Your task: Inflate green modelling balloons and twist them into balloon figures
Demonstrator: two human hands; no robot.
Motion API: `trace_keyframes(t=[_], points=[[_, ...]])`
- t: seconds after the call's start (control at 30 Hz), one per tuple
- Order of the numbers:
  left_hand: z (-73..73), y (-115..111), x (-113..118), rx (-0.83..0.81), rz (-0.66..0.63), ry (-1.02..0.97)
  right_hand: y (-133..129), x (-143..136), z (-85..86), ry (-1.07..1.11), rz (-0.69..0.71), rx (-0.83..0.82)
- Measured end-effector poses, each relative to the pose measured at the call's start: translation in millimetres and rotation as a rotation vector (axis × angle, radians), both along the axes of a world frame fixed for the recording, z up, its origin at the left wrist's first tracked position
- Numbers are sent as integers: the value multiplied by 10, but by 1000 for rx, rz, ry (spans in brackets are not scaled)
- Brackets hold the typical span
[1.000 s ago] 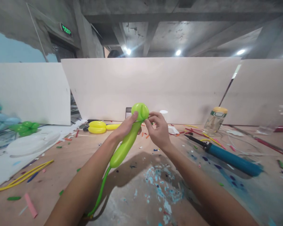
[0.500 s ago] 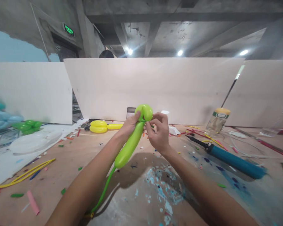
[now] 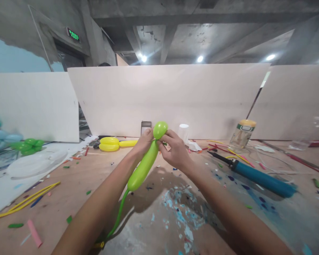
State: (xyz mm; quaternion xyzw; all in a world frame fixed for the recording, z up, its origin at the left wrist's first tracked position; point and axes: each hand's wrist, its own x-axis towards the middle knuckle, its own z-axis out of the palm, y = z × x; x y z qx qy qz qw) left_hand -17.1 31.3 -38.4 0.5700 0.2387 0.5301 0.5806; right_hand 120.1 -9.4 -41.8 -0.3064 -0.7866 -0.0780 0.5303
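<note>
Above tabletop, left hand and right hand both pinching green balloon; labelled jar right of it, lettering unreadable

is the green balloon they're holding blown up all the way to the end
No, only partly inflated: the green balloon is plump near the left hand and right hand, but its lower end trails off thin.

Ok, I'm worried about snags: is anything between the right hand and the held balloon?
Nothing visible. The right hand has its fingers on the balloon near its twist; the pump lies off to the right.
</note>
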Motion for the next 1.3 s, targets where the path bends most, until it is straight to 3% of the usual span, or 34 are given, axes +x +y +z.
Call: trace_keyframes(t=[0.07, 0.2, 0.37, 0.5, 0.63, 0.7, 0.77, 0.87, 0.93, 1.13, 1.23, 1.3], points=[[13, -30, 22, 32, 30, -14, 9, -2, -15, 4, -63, 45], [15, -81, 6, 64, -63, 45, 11, 15, -24, -35, -161, 87], [24, -101, -14, 48, -104, -19, 11, 6, -8, 24, -116, 82], [39, -81, -22, -63, -295, -163, 47, 4, 5, 278, 10, -108], [7, -41, -58, -130, -398, -152, 21, -5, 21, 274, 229, -441], [-20, -12, -53, -143, -338, -118, -8, -16, 23, 218, 187, -367], [-39, 12, -23, -108, -206, -112, -22, -22, 14, 143, 78, -184], [-39, 14, 33, 9, 16, -141, 9, -2, -25, 40, -36, -21], [-26, -13, 50, 83, 85, -93, 48, 31, -54, 3, -116, 32], [-6, -85, 29, 292, 128, 82, 82, 86, -72, -154, -277, 107], [1, -68, 31, 191, 122, -7, 67, 52, -49, -7, -176, 89], [9, -45, 34, 100, 49, -82, 68, 29, -28, 160, -89, 32]])
